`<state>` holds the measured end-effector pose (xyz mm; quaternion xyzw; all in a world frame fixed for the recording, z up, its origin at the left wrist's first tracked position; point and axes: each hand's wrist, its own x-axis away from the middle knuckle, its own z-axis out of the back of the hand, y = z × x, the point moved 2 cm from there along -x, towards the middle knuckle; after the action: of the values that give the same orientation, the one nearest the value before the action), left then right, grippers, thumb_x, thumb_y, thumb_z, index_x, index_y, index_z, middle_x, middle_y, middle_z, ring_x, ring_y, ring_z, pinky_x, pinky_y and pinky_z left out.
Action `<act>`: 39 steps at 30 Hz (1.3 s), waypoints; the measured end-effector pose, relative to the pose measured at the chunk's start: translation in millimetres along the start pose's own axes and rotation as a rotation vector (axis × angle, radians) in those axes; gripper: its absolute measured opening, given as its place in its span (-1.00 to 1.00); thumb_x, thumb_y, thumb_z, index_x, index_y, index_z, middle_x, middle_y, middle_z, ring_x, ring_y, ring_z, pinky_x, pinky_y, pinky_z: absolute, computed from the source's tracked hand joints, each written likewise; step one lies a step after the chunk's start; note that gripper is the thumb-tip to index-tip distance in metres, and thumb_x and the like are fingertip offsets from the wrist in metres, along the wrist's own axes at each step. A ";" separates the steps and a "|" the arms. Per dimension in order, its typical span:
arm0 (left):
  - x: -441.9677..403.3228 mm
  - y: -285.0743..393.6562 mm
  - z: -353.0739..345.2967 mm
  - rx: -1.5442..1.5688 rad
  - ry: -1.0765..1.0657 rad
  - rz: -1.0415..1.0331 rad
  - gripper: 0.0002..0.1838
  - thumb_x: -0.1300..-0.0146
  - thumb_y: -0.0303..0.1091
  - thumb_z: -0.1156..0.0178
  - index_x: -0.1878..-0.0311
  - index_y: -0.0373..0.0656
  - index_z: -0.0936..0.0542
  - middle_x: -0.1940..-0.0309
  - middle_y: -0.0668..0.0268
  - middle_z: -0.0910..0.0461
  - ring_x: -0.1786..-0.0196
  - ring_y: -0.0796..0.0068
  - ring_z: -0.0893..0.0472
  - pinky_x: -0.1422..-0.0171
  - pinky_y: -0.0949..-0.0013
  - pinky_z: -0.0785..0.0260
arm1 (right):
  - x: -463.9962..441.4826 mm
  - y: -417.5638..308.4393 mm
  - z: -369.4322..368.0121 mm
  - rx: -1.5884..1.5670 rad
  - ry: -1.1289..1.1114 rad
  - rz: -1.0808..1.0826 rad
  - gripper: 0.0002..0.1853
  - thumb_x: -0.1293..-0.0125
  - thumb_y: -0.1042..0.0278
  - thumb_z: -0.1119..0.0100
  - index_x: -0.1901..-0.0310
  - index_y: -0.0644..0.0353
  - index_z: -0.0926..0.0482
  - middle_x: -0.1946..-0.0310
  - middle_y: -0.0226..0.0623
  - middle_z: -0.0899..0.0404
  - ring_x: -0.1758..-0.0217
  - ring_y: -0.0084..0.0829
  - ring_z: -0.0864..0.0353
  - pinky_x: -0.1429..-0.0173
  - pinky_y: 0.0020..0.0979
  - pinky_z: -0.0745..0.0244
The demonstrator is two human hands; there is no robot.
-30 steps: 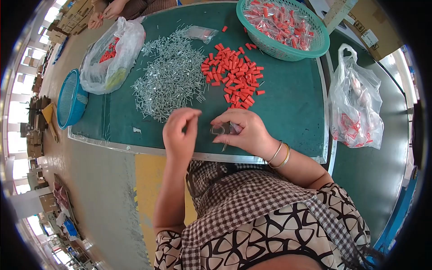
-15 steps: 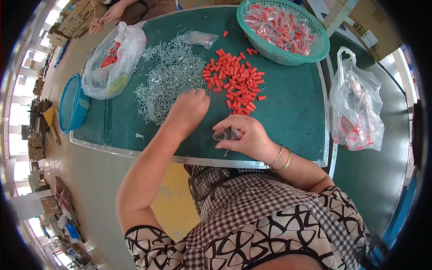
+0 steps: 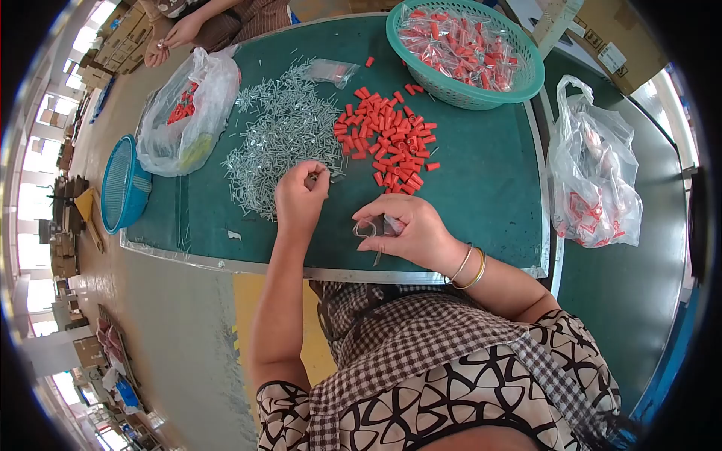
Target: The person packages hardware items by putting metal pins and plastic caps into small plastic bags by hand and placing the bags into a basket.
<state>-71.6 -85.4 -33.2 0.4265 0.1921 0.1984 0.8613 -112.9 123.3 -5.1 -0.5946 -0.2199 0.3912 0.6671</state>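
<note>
Clear plastic [image 3: 393,224] is held by the right hand [image 3: 412,228] over the table [image 3: 485,180]; apart from it, I see the left hand [image 3: 299,199] curled at metal pieces [image 3: 278,135], grip unclear. Picking seems the step; next move needs gentle pinching.

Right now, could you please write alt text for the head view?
A person's left hand is at a pile of metal pins, the right hand holding a clear bag over a green table. Red caps lie beside the pins; a basket of bagged caps stands beyond.
</note>
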 end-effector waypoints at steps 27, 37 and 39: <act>47.6 27.3 17.8 -0.135 0.043 -0.162 -0.83 -0.12 -0.61 -0.29 0.20 -0.23 -0.65 0.29 0.25 -0.61 0.35 0.36 -0.59 0.23 0.37 -0.44 | -0.4 -1.4 3.0 -0.021 0.070 0.067 -0.59 -0.02 0.40 -0.53 0.05 0.16 -0.65 0.24 -0.41 -0.66 0.24 -0.54 -0.59 0.14 -0.51 -0.49; 25.6 16.9 -4.2 -0.720 -0.252 -0.490 -0.88 -0.11 -0.51 -0.25 0.25 -0.19 -0.59 0.33 0.20 -0.55 0.27 0.15 -0.60 0.18 0.17 -0.47 | -2.2 3.1 4.8 -0.070 0.076 0.014 -0.60 -0.03 0.46 -0.51 0.06 0.20 -0.64 0.22 -0.36 -0.67 0.16 -0.50 -0.65 0.04 -0.48 -0.54; 19.4 12.6 0.5 -0.674 -0.259 -0.478 -0.89 -0.13 -0.55 -0.24 0.25 -0.21 -0.59 0.31 0.27 -0.57 0.30 0.30 -0.60 0.20 0.28 -0.47 | -2.2 0.4 3.5 -0.088 0.078 0.026 -0.60 -0.02 0.46 -0.52 0.06 0.20 -0.64 0.22 -0.35 -0.68 0.16 -0.49 -0.65 0.04 -0.48 -0.54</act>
<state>-57.1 -68.9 -25.8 0.0861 0.1003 -0.0100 0.9912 -116.9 123.7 -4.4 -0.6411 -0.2030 0.3663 0.6431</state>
